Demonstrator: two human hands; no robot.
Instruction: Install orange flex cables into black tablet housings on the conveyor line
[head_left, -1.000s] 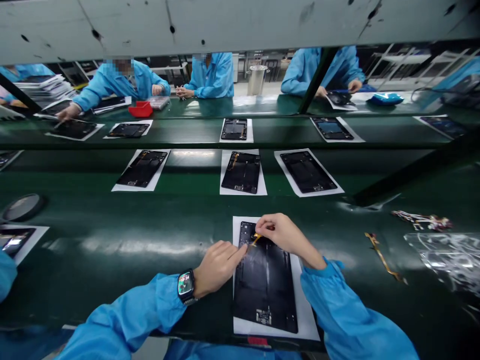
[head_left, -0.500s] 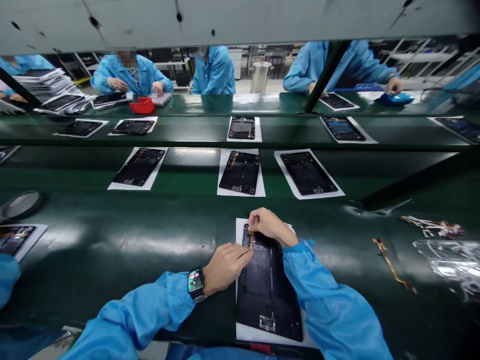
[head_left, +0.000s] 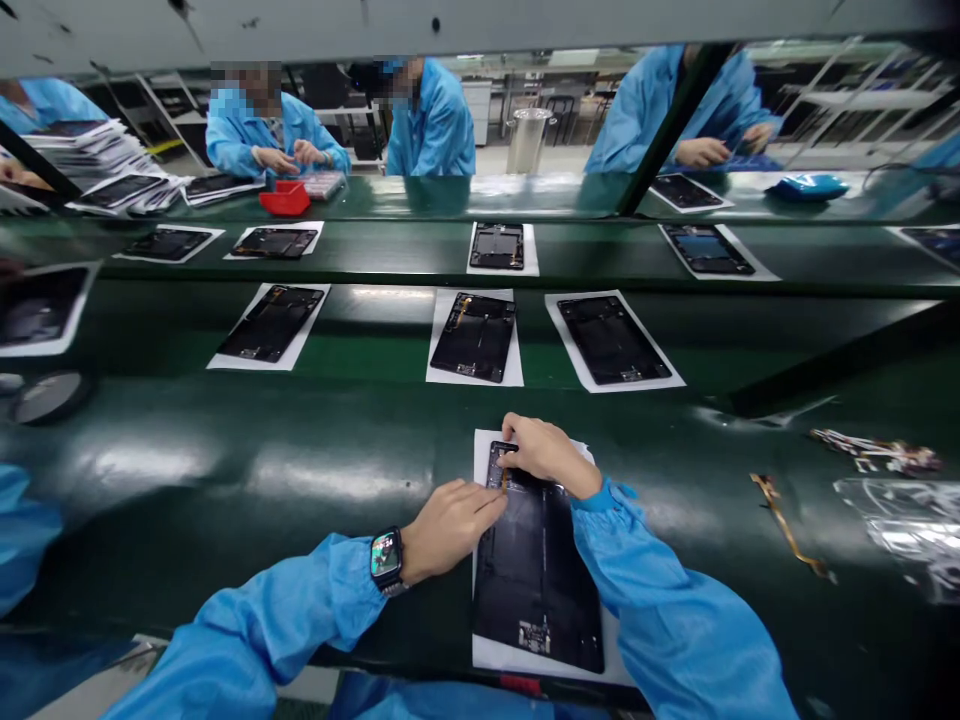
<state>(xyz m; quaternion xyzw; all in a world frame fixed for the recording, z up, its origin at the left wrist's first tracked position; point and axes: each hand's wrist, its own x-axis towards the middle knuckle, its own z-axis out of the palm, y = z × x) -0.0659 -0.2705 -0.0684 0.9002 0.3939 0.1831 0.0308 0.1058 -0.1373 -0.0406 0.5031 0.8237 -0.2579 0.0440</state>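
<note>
1. Pinching a small orange ribbon between thumb and forefinger, the right hand sits over the far left corner of the black tablet back.
2. The left hand has its forefinger stretched out, tip touching the tablet back's left edge just beside the ribbon; the other fingers are loosely curled and hold nothing. A watch is on that wrist.
3. The tablet back lies open side up on a white sheet, at the near edge of the green worktop, between both sleeves.
4. Judgement: the step in hand is seating the ribbon at that corner. A further move calls for a fine, straight press, with the forefinger steadying the shell against sliding on the sheet.
5. Further right, well apart, lie a loose ribbon and a plastic bag.
6. Beyond, more open tablets rest on sheets.
</note>
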